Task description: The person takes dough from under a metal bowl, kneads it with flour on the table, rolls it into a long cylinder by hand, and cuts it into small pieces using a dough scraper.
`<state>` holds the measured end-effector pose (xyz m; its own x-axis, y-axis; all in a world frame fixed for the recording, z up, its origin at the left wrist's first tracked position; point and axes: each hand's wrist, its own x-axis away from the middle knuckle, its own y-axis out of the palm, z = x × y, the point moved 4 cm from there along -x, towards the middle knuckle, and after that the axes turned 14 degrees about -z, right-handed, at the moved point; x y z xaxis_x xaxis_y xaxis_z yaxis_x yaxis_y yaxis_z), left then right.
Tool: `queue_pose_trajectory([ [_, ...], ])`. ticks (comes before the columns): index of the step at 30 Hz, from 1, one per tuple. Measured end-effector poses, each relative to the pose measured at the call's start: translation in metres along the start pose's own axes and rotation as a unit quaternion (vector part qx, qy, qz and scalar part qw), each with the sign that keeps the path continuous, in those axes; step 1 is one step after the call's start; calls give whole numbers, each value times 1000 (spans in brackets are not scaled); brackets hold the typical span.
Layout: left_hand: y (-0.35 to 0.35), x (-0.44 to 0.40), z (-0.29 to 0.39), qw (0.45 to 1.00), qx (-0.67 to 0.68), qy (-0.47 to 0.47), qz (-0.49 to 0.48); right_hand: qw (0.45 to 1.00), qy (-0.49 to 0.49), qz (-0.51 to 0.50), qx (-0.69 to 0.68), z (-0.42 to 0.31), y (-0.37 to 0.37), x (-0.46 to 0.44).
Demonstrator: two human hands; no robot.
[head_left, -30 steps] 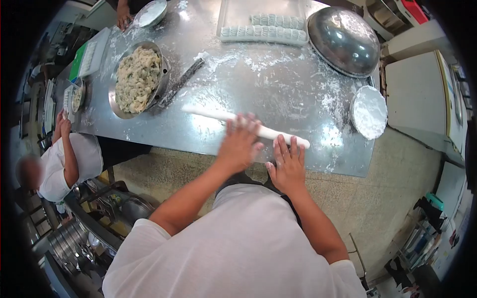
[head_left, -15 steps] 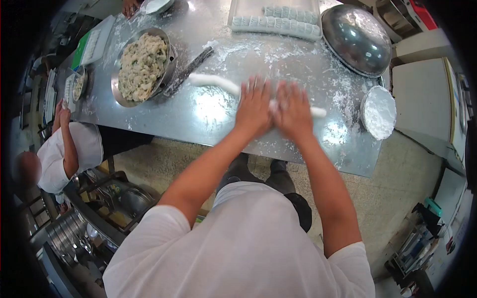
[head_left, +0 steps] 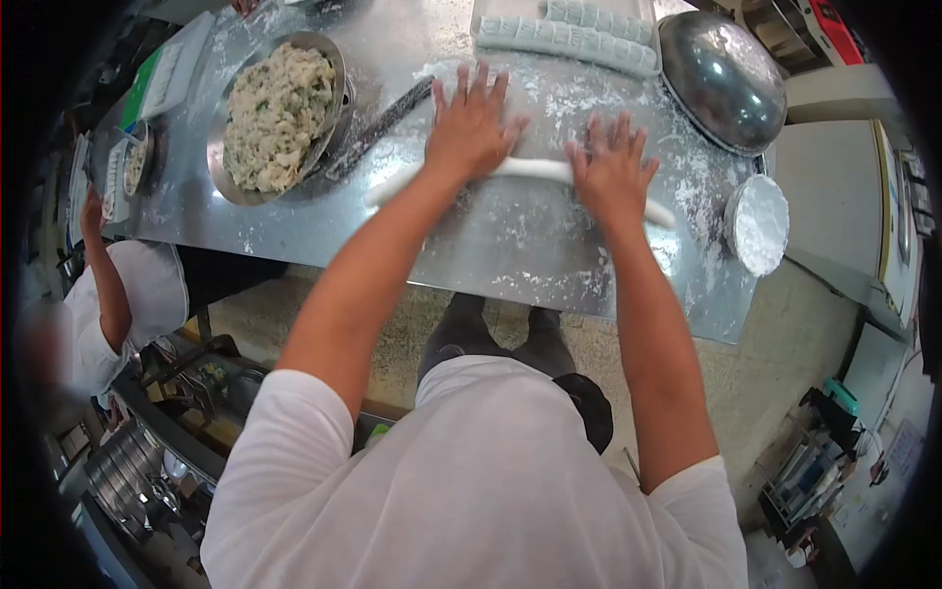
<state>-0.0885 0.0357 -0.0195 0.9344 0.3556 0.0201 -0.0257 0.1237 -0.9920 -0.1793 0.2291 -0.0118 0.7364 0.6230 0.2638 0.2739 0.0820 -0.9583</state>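
A long white rope of dough [head_left: 535, 170] lies across the floured steel table [head_left: 471, 250]. My left hand [head_left: 471, 128] rests palm down on its left part, fingers spread and pointing away from me. Farther right, my right hand [head_left: 613, 172] lies flat on the dough, its fingers apart too. Between the two hands a stretch of the rope shows, and both its ends stick out past my wrists. A dark, flour-dusted rolling pin [head_left: 383, 128] lies just left of my left hand.
A large metal bowl of filling [head_left: 280, 118] stands at left. At the back are a tray of dumplings [head_left: 569, 44] and an upturned metal bowl [head_left: 721, 79]. A bowl of flour [head_left: 760, 226] sits by the right edge. Another person [head_left: 137, 285] works at far left.
My hands have moved apart along the dough, left hand leftward and away from me, right hand rightward. More of the rope's middle shows between them. The other person's arm has shifted.
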Motion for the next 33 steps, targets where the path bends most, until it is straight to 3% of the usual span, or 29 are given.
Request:
queue_pose_trajectory([
  [3,-5,5,2,998,-26,64,5,999,15,36,-19,2,-8,-6],
  [5,0,46,9,989,-47,126,-69,1000,-3,28,5,-3,3,30],
  [6,-4,74,12,982,-9,114,-149,999,-30,14,24,-7,12,56],
  [8,-5,127,12,982,31,123,-139,994,-104,21,-13,-9,30,118],
  [10,-9,178,15,981,59,115,-146,991,-126,-39,-26,-10,25,172],
  [12,-1,202,11,978,77,109,-163,990,-137,-31,5,5,37,189],
  [16,-2,128,-10,988,-20,29,-147,987,-142,12,77,25,38,137],
  [19,-24,43,-20,982,-49,-52,-172,997,-71,0,22,29,5,49],
  [20,-16,26,-23,982,-51,-48,-176,999,-47,9,16,30,0,27],
  [22,-14,3,-30,997,-62,8,-53,999,-31,38,1,27,-2,4],
  [23,-10,0,-27,997,-50,39,-47,998,-14,63,-9,28,-3,2],
  [24,-5,3,-18,997,-52,46,-44,998,-8,67,-11,25,-1,10],
  [26,4,30,14,982,67,141,-105,998,-48,34,7,10,15,52],
  [28,-10,73,77,942,80,160,-284,993,-116,10,-29,0,34,109],
  [30,11,135,108,960,55,236,-138,983,-171,-58,-41,1,30,161],
  [31,9,147,120,961,52,235,-137,982,-173,-55,-42,9,32,172],
  [33,9,152,133,975,114,134,-135,977,-206,-30,-43,30,37,180],
])
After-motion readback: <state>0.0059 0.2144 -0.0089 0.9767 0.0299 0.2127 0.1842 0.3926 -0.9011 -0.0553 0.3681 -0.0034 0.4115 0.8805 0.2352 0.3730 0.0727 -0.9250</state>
